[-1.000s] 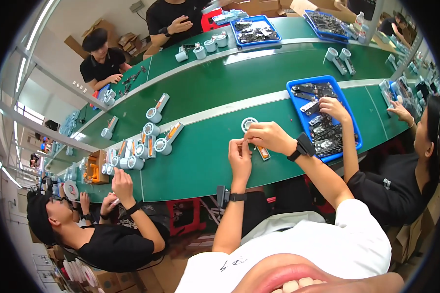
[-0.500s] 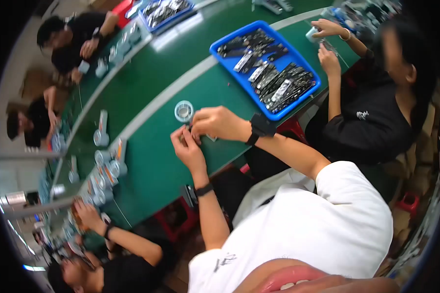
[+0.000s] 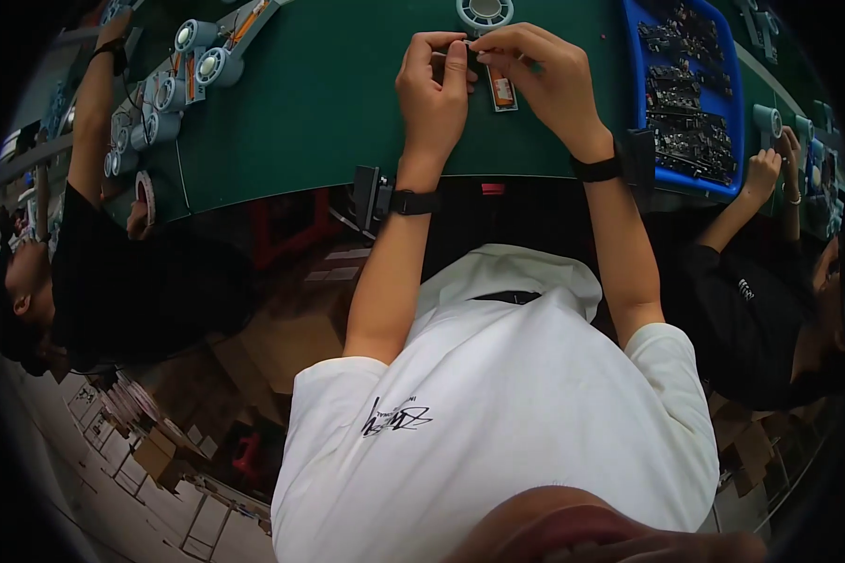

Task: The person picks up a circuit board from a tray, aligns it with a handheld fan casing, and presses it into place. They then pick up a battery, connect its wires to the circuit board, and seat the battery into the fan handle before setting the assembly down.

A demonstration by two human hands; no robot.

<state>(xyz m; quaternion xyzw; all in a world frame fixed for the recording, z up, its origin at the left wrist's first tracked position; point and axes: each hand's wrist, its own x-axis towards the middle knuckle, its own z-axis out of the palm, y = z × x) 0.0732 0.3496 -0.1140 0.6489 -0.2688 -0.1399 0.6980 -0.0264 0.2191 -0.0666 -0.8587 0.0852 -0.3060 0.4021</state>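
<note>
At the top middle of the view, my left hand and my right hand meet, thumbs and forefingers pinched together. Between their fingertips is a tiny part, mostly hidden, whose kind I cannot make out. Beneath them on the green table lies a pale blue handheld fan. Its round fan head shows just beyond my fingers. On the near side its opened handle shows an orange battery; my hands cover the stretch between.
Right of my hands stands a blue tray holding many small black circuit boards. Several handheld fans are piled at the left on the green table. Co-workers in black sit on both sides, one arm reaching over the table at left.
The view has swung down and to the right, so my hands now appear higher in it. The fan's handle with its orange battery has come into sight. My hands stay pinched together.
</note>
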